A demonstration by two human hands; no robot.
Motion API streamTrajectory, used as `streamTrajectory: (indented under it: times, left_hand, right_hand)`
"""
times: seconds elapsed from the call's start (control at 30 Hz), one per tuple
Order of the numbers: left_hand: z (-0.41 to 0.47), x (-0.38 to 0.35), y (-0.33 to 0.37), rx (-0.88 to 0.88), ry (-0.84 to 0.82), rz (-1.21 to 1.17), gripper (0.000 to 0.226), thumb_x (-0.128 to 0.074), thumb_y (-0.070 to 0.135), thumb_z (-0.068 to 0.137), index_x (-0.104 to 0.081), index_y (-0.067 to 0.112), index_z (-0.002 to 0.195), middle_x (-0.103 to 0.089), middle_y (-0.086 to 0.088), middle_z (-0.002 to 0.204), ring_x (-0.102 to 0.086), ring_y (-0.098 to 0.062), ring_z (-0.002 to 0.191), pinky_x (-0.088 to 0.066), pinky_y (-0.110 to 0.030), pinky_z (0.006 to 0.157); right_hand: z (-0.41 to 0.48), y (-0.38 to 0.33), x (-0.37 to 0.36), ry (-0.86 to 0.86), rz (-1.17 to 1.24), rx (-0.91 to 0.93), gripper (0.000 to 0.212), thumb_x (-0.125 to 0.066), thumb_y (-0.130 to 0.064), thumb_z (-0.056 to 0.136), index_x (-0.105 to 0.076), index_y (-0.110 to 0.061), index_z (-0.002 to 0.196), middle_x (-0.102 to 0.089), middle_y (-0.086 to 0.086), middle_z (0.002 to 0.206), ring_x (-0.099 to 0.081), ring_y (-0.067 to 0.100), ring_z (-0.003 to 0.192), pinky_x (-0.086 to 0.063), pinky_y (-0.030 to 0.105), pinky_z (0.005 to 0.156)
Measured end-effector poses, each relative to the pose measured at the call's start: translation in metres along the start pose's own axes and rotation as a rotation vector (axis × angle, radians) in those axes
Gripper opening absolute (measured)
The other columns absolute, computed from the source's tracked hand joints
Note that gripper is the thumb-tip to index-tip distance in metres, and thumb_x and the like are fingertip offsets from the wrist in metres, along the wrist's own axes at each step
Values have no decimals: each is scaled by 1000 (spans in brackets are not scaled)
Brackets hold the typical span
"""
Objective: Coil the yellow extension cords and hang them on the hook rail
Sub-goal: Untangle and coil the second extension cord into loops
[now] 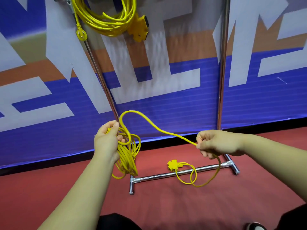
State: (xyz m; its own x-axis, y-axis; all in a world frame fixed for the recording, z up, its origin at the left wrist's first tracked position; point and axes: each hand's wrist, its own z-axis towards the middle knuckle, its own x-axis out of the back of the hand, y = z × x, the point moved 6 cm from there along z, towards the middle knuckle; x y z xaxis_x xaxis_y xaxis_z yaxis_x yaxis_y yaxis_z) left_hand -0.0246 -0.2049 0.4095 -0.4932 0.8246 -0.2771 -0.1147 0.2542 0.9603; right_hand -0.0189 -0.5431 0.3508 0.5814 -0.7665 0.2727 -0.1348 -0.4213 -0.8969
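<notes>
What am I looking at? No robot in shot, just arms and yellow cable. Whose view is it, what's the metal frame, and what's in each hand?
There is no robot here. A single camera worn on a person's head looks forward and down at their two bare hands.

The left hand grips a coil of yellow extension cord. The right hand pinches the loose cord that runs over from the coil, probably to form the next loop.

Past the right hand the cord drops to the red floor. Its socket block lies there beside the bottom bar of a metal rack.

A second cord, already coiled, hangs near the top of the rack. What it hangs from is out of view.
</notes>
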Motion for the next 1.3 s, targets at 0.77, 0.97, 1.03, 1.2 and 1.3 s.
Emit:
streamTrajectory:
  times: [0.77,0.97,1.03,1.2,1.3]
  left_hand:
    - [-79,-59,10,243,-850,-44,23,-67,27,87,-74,28,109,-47,-1,73,-34,-2,40,-37,-19,40]
    - [-94,-67,-3,316,-953,26,33,-65,30,85,-74,27,117,-48,-4,72,-35,-7,40,-39,-22,41]
    - [-93,-68,-5,334,-968,28,37,-59,28,90,-69,29,125,-49,-5,73,-37,-9,41,-40,-23,42]
    - [-91,-71,-7,372,-986,30,48,-47,22,99,-53,42,142,-47,-11,76,-40,-15,42,-41,-27,46]
    - [-89,-71,-14,391,-973,82,54,-36,16,101,-45,45,146,-48,-15,77,-39,-20,43,-40,-29,47]
  right_hand:
    - [42,53,7,437,327,-458,10,-51,-4,95,-60,-7,91,-58,7,65,-51,10,45,-50,22,46]
    - [50,6,8,416,447,-224,20,-51,-5,95,-66,-12,106,-69,5,87,-58,10,67,-52,26,61]
    - [49,-12,9,418,398,-138,16,-55,-7,96,-66,-15,105,-72,5,87,-56,11,66,-48,26,63]
    - [42,-42,7,418,317,-17,17,-57,-4,93,-65,-13,104,-76,11,93,-57,11,60,-46,28,66]
    - [37,-53,5,369,272,-17,26,-49,1,90,-64,-13,105,-75,13,92,-60,13,65,-48,28,67]
